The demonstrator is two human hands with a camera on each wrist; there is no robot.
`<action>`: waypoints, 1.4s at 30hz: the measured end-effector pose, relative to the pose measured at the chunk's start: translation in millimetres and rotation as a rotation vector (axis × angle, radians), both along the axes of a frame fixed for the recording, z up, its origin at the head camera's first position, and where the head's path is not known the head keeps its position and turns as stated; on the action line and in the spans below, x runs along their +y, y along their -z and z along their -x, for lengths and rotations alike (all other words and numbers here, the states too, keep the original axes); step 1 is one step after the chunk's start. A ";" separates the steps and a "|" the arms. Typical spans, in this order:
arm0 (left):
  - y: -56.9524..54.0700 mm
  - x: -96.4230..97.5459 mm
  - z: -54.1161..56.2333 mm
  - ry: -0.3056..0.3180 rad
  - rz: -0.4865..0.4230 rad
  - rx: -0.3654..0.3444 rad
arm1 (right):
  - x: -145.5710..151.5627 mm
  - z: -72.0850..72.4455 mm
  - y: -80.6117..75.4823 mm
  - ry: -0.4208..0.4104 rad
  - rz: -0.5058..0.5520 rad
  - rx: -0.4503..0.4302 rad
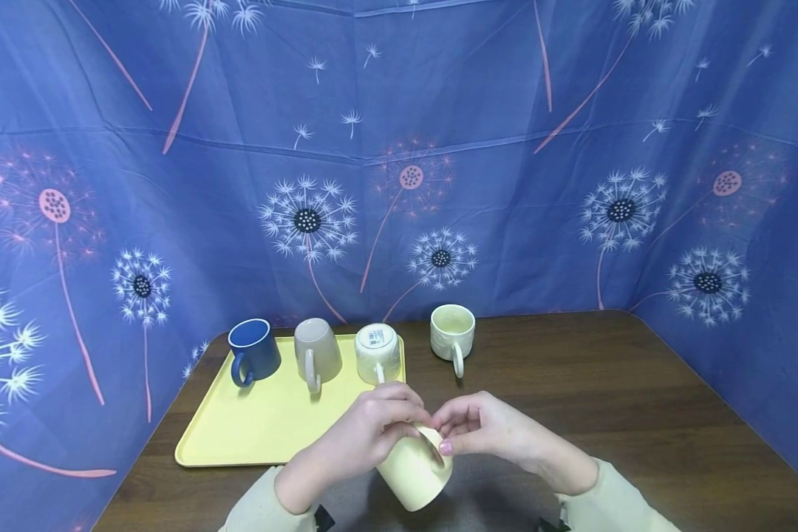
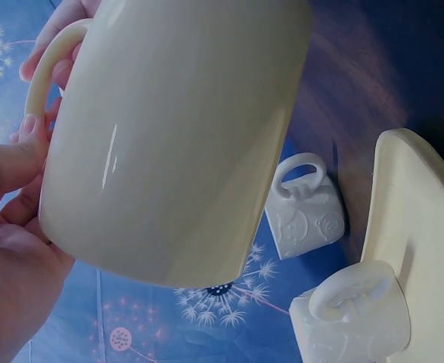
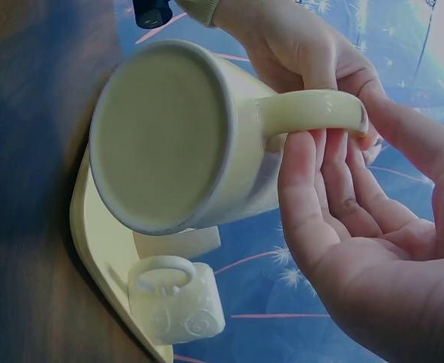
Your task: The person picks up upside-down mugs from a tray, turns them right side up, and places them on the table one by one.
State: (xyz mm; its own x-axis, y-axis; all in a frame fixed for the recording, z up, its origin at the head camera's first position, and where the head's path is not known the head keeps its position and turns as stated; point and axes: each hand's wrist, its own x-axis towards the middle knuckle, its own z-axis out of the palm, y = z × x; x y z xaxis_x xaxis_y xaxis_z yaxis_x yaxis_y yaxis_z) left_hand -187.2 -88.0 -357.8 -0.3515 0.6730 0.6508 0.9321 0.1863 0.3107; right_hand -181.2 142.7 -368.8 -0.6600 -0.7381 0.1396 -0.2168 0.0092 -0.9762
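hands (image 1: pixel 372 421) (image 1: pixel 495 432) holding tilted mug (image 1: pixel 408 476), three mugs (image 1: pixel 261 356) (image 1: pixel 322 349) (image 1: pixel 377 356) on tray (image 1: pixel 253 432), pale mug (image 1: pixel 451 336) beside it

High head view, forward and down, plus two close, sideways wrist views with the yellow mug (image 1: pixel 409 474) in common.

only print i can spot afaict is a tiny label (image 1: pixel 377 337) on the bottom of the upside-down white mug (image 1: pixel 380 364), back right of the yellow tray (image 1: pixel 253 432). dark marks on it, but way too small/blurry to read tbh
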 end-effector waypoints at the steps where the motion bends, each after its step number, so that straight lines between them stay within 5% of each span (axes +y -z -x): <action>1: -0.1 0.2 -0.1 0.001 -0.001 -0.004 | 0.0 0.5 0.6 -0.015 0.012 -0.014; 10: -1.4 3.0 -1.4 0.013 0.001 -0.090 | -1.7 3.7 6.1 -0.145 0.115 -0.097; 16: 0.3 3.1 0.0 0.005 -0.001 -0.074 | -3.1 5.0 8.4 -0.165 0.135 -0.108; 33: 0.0 7.6 4.5 -0.021 -0.030 -0.115 | 1.2 0.4 3.6 -0.055 0.099 0.062; 42: -0.6 7.5 6.4 -0.090 -0.042 -0.144 | 6.1 4.3 4.1 -0.014 0.103 0.145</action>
State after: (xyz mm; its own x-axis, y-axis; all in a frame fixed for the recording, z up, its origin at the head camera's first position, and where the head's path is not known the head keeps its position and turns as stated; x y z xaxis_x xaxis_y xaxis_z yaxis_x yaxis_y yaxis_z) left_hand -193.6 -80.5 -357.2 -0.5008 0.6082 0.6159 0.8574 0.2509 0.4494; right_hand -185.5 148.8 -372.9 -0.6174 -0.7240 0.3076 -0.3545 -0.0929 -0.9304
